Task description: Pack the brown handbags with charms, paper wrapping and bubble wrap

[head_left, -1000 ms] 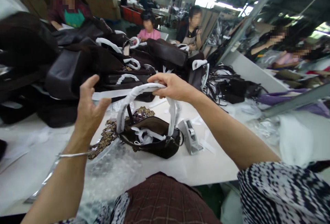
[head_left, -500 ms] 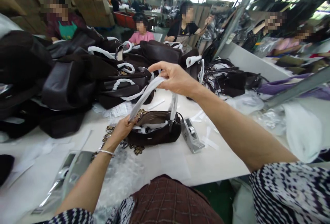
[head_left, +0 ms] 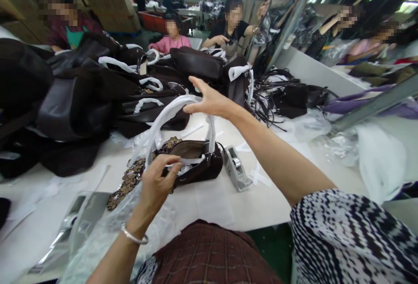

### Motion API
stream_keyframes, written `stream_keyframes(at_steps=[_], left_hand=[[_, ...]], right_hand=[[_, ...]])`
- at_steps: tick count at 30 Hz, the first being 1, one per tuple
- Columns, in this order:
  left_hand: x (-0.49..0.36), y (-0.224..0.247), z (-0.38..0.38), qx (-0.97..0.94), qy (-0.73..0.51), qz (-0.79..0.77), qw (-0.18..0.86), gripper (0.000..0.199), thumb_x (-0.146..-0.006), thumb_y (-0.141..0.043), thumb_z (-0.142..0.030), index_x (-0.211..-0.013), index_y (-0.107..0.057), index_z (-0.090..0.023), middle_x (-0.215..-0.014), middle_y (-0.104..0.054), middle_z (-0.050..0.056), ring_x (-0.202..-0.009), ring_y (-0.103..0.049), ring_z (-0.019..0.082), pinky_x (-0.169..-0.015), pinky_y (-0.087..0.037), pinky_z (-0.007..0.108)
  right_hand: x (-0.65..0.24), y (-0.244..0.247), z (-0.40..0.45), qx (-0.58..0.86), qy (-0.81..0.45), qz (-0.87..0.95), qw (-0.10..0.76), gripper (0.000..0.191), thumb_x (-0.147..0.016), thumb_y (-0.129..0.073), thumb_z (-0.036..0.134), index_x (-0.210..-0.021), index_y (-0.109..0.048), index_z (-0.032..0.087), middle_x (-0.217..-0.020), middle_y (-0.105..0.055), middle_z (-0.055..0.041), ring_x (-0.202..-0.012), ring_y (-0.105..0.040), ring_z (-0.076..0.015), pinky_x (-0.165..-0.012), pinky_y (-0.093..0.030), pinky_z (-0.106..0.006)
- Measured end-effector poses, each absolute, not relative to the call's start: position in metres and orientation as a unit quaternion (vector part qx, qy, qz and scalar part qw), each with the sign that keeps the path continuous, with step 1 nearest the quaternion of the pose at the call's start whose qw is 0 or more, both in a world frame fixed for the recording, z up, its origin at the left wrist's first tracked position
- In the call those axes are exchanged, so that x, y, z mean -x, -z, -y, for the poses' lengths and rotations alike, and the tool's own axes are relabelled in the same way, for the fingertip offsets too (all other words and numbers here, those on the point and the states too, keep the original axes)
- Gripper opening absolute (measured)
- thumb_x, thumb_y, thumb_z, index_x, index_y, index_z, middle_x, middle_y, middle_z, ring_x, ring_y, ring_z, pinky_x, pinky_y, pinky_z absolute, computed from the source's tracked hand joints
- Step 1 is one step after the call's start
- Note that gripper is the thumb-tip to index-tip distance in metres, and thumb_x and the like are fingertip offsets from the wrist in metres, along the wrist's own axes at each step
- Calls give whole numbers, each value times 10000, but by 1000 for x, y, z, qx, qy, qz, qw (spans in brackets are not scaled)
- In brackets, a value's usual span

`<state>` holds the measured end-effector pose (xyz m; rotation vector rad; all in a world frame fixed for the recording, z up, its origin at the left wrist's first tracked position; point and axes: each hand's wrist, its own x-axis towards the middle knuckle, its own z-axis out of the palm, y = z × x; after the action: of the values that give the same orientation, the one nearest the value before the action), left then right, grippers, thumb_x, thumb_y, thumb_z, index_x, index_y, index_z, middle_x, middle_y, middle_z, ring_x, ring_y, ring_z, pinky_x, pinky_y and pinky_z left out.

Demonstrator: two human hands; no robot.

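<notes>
A small dark brown handbag [head_left: 202, 173] stands on the white table, its top open and white stuffing partly visible inside. Its handle [head_left: 163, 116], wrapped in white material, arches up above it. My right hand [head_left: 209, 99] is at the top of the handle, thumb and fingers spread wide apart. At the bag's left end is my left hand [head_left: 161, 175], thumb and fingertips curled near each other by the opening; whether anything is between them is hidden. A beaded brown piece [head_left: 129, 181] lies left of the bag.
A grey tape dispenser [head_left: 238, 168] sits right of the bag, and another [head_left: 81, 216] stands at the lower left. Dark bags [head_left: 75, 101] are heaped along the back and left. Clear wrap [head_left: 156, 223] lies near the front edge. A metal pole [head_left: 294, 22] slants at the right; several people work beyond.
My right hand has opened its fingers at the handle, which now arches more roundly. My left hand has come off the handle's left side and sits lower, nearer the bag's opening.
</notes>
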<state>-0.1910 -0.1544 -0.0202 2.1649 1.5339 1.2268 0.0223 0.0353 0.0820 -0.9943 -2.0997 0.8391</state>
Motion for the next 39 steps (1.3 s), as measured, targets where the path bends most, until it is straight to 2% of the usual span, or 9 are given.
stream_keyframes(at_steps=[5,11,14,18,21,24,27,34,39], left_hand=[[135,57,141,-794,-260,-522,168,472,-806,-724,-368,-1213,-538,-217,-1165,-645,74,-1076,-594,255,-940,-476,396],[98,74,108,-813,-130,-560,94,235,-839,-667,-336,-1010,-589,-196,-1013,-647,79,-966,-607,266,-832,-459,378],[91,74,96,-815,-105,-557,118,136,-884,-573,-313,-944,-578,-191,-965,-644,91,-943,-601,269,-793,-440,365],[99,75,79,-773,-98,-541,317,132,-858,-531,-302,-901,-576,-186,-835,-637,43,-800,-594,230,-738,-428,339],[112,77,67,-714,-123,-474,500,202,-838,-524,-333,-934,-592,-169,-872,-643,25,-812,-588,206,-756,-445,319],[120,76,61,-661,-148,-440,590,260,-834,-542,-377,-972,-587,-161,-896,-638,20,-808,-577,187,-743,-454,296],[119,73,59,-663,-157,-433,590,249,-820,-567,-362,-969,-588,-165,-894,-627,16,-804,-562,178,-731,-448,280],[120,77,56,-716,-140,-442,522,195,-820,-540,-366,-840,-570,-175,-749,-535,-11,-721,-501,165,-672,-417,277],[123,72,50,-746,-129,-456,468,203,-826,-502,-387,-769,-525,-195,-695,-487,-29,-675,-478,158,-621,-380,267]], right_hand=[[-85,-69,0,482,-328,681,444,531,-723,-705,319,-1202,-605,113,-1228,-646,-128,-1121,-606,-229,-1041,-436,-409],[-144,2,77,539,-505,614,277,233,-707,-691,306,-849,-709,121,-712,-694,-29,-646,-622,-136,-658,-513,-268],[-148,61,119,522,-584,590,198,196,-724,-669,262,-871,-717,142,-738,-708,-24,-672,-649,-143,-656,-519,-257],[-131,132,171,533,-523,662,69,193,-771,-643,198,-942,-723,155,-837,-738,-60,-773,-689,-187,-728,-539,-293],[-111,167,201,519,-466,715,46,341,-764,-681,194,-1102,-688,144,-1147,-692,-136,-1077,-631,-264,-957,-476,-386],[-90,186,218,464,-369,804,38,585,-718,-765,273,-1262,-588,154,-1419,-505,-164,-1317,-428,-320,-1107,-319,-479],[-74,195,221,453,-272,849,-7,582,-663,-797,311,-1183,-603,137,-1331,-547,-167,-1237,-447,-336,-1051,-339,-509],[-73,201,216,458,-240,854,-53,146,-792,-637,200,-915,-687,140,-1023,-659,-121,-1037,-533,-273,-880,-411,-403],[-101,197,222,496,-221,836,-86,187,-832,-524,96,-860,-707,118,-937,-678,-151,-989,-566,-275,-849,-417,-407]])
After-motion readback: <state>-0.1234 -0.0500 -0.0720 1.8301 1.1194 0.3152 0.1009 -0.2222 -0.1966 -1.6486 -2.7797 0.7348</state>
